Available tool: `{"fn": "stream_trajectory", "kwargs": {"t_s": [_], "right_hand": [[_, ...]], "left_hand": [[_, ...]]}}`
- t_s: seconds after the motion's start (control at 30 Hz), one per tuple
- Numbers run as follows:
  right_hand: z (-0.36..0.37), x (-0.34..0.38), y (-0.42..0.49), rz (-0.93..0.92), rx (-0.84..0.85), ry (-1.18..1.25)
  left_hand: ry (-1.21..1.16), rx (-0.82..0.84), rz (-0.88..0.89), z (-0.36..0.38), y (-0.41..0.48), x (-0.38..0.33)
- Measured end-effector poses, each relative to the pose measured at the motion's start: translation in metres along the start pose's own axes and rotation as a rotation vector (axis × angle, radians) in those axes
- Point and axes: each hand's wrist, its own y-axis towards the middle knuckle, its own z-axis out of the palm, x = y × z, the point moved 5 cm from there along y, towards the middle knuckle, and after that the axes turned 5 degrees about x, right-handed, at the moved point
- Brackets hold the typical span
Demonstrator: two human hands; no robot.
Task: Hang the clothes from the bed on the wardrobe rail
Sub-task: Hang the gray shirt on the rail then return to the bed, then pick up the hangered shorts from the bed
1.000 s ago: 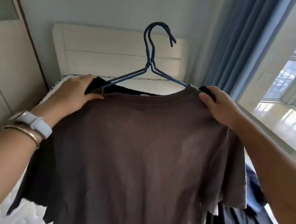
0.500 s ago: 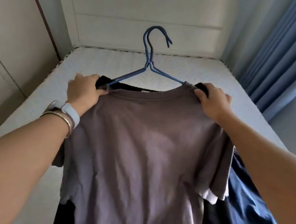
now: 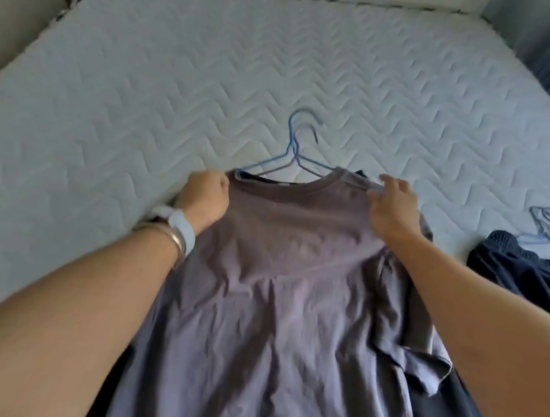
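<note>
Head view: I'm holding the shirt (image 3: 280,276) by its shoulders over the bed (image 3: 145,75). My left hand (image 3: 205,197) is closing on the left shoulder; my right hand (image 3: 394,210) is pinching the right, fingers partly open. The hanger (image 3: 292,156) hook is pointing far, between and equally near both hands. The shirt's long axis is running near-to-far. Another garment (image 3: 528,272) is lying right.

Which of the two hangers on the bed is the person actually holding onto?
The blue hanger in the middle, inside the grey-brown T-shirt; both hands grip its shoulders. The other hanger lies untouched at the right with a dark navy garment.
</note>
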Motion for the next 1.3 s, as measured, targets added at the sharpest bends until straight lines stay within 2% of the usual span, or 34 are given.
{"fn": "stream_trajectory", "kwargs": {"t_s": [0.13, 0.33, 0.43, 0.53, 0.8, 0.97, 1.13, 1.3], "right_hand": [[0.042, -0.032, -0.034, -0.003, 0.196, -0.039], [0.049, -0.080, -0.151, 0.168, 0.481, 0.085], [0.034, -0.108, -0.227, 0.259, 0.555, 0.192], [0.003, -0.127, -0.311, 0.370, 0.544, 0.345], [-0.075, -0.149, -0.537, 0.494, 0.451, 0.541], [-0.072, -0.204, -0.694, 0.767, 0.355, 0.676], [-0.041, -0.264, -0.822, 1.037, 0.252, 0.759], [-0.047, -0.310, -0.885, 1.130, 0.183, 0.815]], "left_hand": [[-0.022, 0.176, 0.093, 0.054, -0.060, 0.027], [-0.198, 0.339, -0.147, 0.053, -0.169, 0.061], [-0.350, 0.386, -0.218, 0.034, -0.240, 0.069], [-0.416, 0.505, -0.222, 0.020, -0.316, 0.071], [-0.428, 0.735, -0.264, -0.012, -0.525, 0.083], [-0.399, 0.846, -0.362, -0.011, -0.637, 0.100], [-0.388, 0.856, -0.480, 0.009, -0.701, 0.101], [-0.359, 0.890, -0.467, 0.030, -0.733, 0.057]]}}
